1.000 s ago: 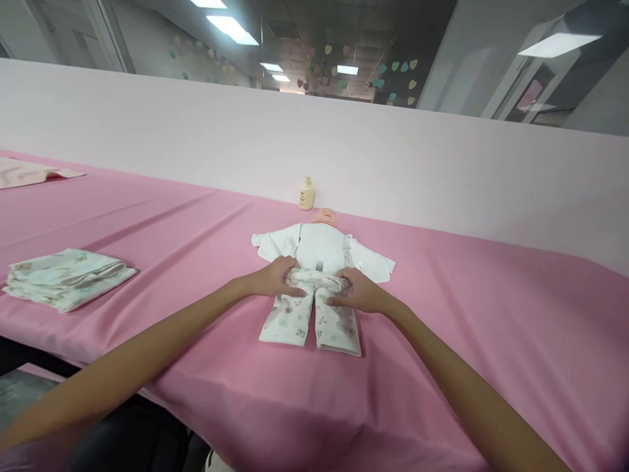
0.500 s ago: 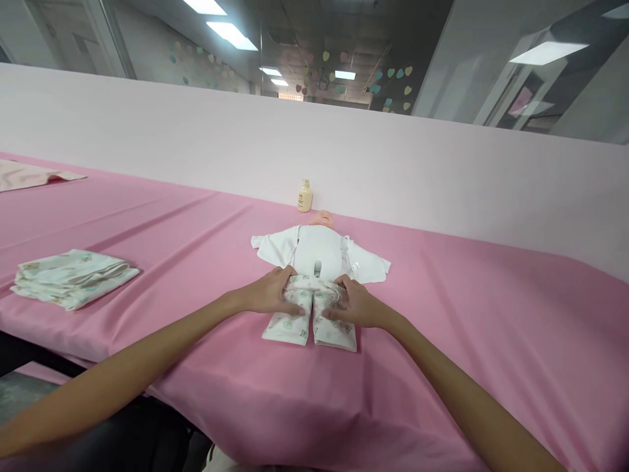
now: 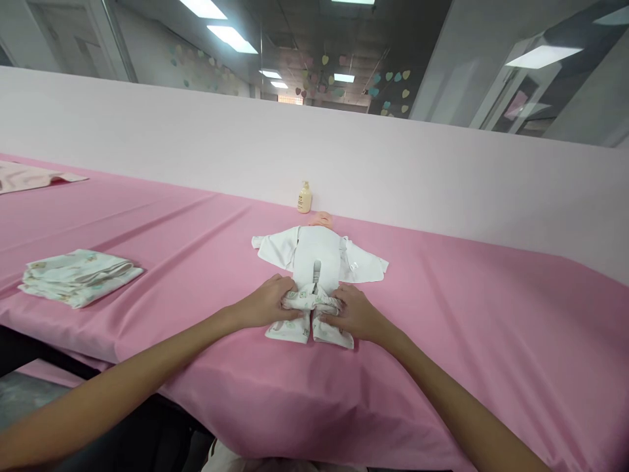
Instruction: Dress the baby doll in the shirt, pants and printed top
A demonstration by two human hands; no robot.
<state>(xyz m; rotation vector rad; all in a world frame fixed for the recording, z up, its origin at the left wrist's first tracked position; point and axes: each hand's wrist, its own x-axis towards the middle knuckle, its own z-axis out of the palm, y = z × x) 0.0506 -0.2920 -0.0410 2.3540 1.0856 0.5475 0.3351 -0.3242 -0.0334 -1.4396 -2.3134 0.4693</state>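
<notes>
A baby doll (image 3: 322, 219) lies on its back, head toward the wall, in a white top (image 3: 317, 249) with both sleeves spread. Small patterned white pants (image 3: 295, 330) cover its legs, the waistband bunched at the upper legs. My left hand (image 3: 272, 303) grips the waistband's left side, thumb on top of the cloth. On the right side, my right hand (image 3: 357, 313) pinches the same waistband. The fingertips under the cloth are hidden.
A pump bottle (image 3: 304, 198) stands behind the doll's head by the white wall (image 3: 196, 137). Folded patterned cloth (image 3: 81, 276) lies at the left on the pink-covered table (image 3: 472, 328). A pale pink cloth (image 3: 34, 177) lies at the far left.
Both hands have moved toward the table's front edge, and the pants' waistband has come down with them. More of the white garment's lower part shows.
</notes>
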